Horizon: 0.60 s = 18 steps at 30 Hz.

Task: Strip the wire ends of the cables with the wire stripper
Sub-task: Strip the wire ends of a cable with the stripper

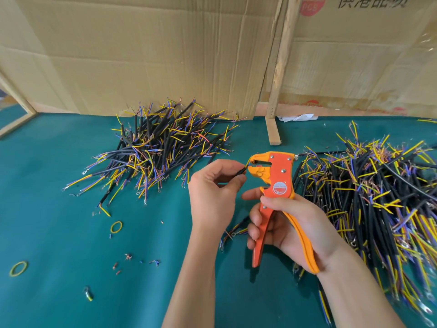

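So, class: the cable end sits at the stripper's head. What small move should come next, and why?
Probably squeeze the handles. The left hand pinches a black cable with its wire end fed into the wire stripper head, and the right hand grips handles that are spread apart.

A bench (59, 233) covered in teal cloth fills the lower part of the view. Behind it stand creased cardboard sheets (146, 55) forming a wall, the right one (354, 55) printed with dark characters and a red round mark. A pale wooden post (280, 67) rises between them. At far left a wooden frame (16, 121) edges the bench. Light is soft and even.
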Available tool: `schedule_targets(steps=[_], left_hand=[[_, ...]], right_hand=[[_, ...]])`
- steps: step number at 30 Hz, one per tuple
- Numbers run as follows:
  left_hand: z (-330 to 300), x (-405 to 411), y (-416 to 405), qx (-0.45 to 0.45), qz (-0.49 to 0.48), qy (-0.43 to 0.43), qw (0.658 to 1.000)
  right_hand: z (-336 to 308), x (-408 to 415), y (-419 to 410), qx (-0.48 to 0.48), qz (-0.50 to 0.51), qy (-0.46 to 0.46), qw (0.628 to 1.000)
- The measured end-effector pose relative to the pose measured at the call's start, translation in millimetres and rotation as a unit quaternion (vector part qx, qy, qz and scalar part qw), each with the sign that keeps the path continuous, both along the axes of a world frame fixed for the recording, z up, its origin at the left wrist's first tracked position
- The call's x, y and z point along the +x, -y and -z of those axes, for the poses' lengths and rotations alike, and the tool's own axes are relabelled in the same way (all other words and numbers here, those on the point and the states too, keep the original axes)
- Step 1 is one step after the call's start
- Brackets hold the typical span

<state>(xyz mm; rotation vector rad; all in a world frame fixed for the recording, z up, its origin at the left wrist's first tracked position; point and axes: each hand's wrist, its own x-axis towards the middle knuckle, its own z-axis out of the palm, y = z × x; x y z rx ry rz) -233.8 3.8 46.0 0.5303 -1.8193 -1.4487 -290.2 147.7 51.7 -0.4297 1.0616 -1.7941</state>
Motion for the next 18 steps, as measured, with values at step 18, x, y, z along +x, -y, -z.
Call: schedule_targets(steps=[18], left_hand=[[1,-1,-1,0.008,-0.04,0.006,0.999]], right_hand=[[-1,6,9,-0.049,0.092,0.053,0.993]])
